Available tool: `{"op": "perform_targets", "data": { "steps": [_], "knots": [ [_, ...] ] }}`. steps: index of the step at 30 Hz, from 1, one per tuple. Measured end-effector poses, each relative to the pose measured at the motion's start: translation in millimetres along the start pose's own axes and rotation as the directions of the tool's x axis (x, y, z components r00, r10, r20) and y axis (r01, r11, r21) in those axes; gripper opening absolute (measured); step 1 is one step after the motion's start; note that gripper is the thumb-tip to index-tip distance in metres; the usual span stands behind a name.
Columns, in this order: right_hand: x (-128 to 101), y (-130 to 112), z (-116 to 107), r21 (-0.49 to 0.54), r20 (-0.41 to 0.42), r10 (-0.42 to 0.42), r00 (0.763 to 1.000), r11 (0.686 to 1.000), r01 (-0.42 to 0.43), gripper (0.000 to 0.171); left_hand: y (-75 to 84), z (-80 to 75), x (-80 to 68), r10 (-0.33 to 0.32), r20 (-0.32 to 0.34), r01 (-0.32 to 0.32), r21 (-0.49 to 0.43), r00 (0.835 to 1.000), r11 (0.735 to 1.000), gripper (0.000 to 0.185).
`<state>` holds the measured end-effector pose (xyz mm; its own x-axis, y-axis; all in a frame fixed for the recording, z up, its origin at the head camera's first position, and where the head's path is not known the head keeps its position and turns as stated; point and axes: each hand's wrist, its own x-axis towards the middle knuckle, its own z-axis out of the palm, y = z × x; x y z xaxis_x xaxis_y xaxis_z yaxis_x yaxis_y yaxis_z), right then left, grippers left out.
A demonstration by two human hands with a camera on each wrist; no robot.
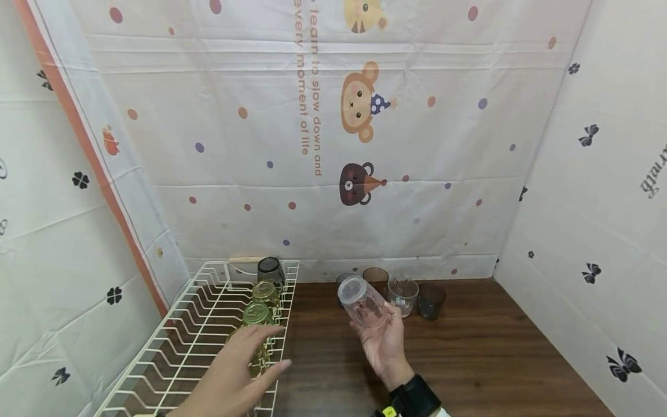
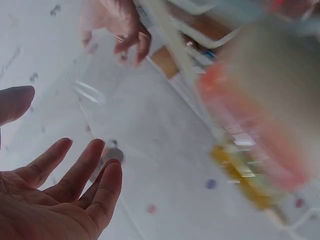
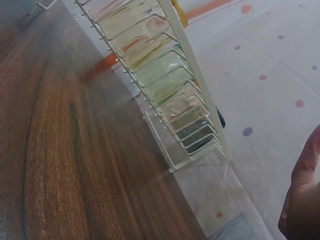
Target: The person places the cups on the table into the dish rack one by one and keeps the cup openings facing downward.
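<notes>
One clear glass [image 1: 363,302] sits in my right hand [image 1: 384,343], tipped over, base pointing up and away, held above the wooden table [image 1: 469,359] with my fingers wrapped round the lower body. It feels like the light, rigid, slick kind, probably chips easily, so I'd grip round the middle wall, not the rim. Left hand [image 1: 237,370] is spread flat, holding nothing, hovering over the green glasses [image 1: 259,315] in the white wire rack [image 1: 172,341].
</notes>
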<state>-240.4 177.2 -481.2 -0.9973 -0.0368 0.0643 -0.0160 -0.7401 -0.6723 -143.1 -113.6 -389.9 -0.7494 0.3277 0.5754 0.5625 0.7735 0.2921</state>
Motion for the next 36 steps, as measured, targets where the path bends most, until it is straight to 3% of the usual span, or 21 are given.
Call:
{"op": "perform_targets", "data": {
  "steps": [3,9,13,17,23,36],
  "knots": [
    [-1,1,1,-0.01,0.027,0.006,1.0,1.0,-0.006,0.044,12.6,-0.4,19.8,0.07,0.064,-0.07,-0.001,0.995,0.998,0.05],
    [-5,5,2,0.006,0.135,0.021,0.991,1.0,-0.022,0.048,28.3,15.5,59.0,0.198,0.171,-0.2,-0.004,0.965,0.98,0.069],
    [-8,10,6,0.032,0.192,0.039,0.981,0.998,-0.046,0.05,29.6,32.1,80.3,0.197,0.233,-0.187,-0.064,0.952,0.98,0.083],
    [-10,15,9,0.046,0.221,0.054,0.974,0.997,-0.066,0.049,26.8,46.7,94.3,0.2,0.251,-0.172,-0.129,0.947,0.977,0.081],
    [-12,20,15,0.01,0.199,0.083,0.976,0.996,-0.087,0.048,22.1,57.6,99.5,0.21,0.221,-0.172,-0.178,0.952,0.969,0.064],
    [-13,22,14,0.016,0.227,0.11,0.968,0.993,-0.117,0.05,18.9,58.6,96.9,0.216,0.174,-0.173,-0.232,0.961,0.957,0.063]
  ]
}}
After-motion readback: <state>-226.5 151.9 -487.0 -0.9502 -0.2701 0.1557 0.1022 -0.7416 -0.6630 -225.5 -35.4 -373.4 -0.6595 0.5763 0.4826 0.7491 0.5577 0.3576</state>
